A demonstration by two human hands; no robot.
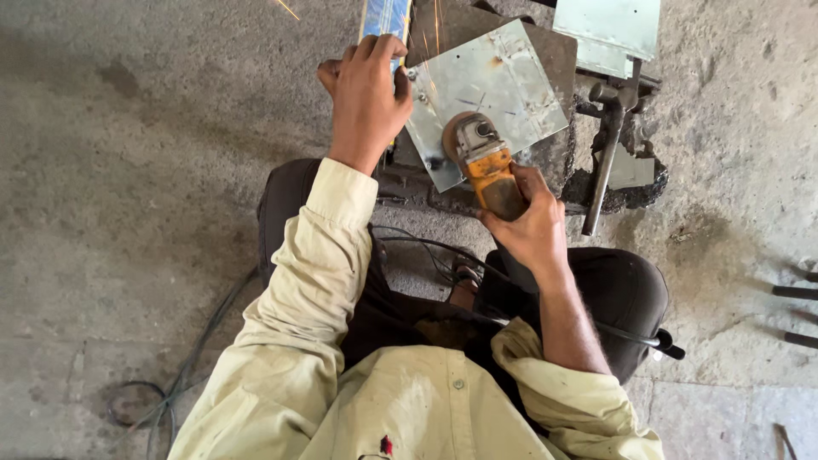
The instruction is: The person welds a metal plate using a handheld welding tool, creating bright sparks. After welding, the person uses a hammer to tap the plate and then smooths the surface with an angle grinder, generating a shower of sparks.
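My right hand (530, 223) grips the body of a yellow angle grinder (488, 170), whose disc rests on a flat grey metal sheet (498, 81). Sparks fly upward from the sheet's far edge. My left hand (368, 95) presses down at the sheet's left edge, fingers curled over a long shiny metal piece (385, 17) that runs up out of view. The sheet lies tilted on a dark, rough metal block low on the concrete floor, between my knees.
A bench vise (615, 119) with a long handle stands right of the sheet, with another metal sheet (609, 30) behind it. Cables (183, 375) trail over the concrete floor at lower left. Dark rods (797, 292) lie at the right edge.
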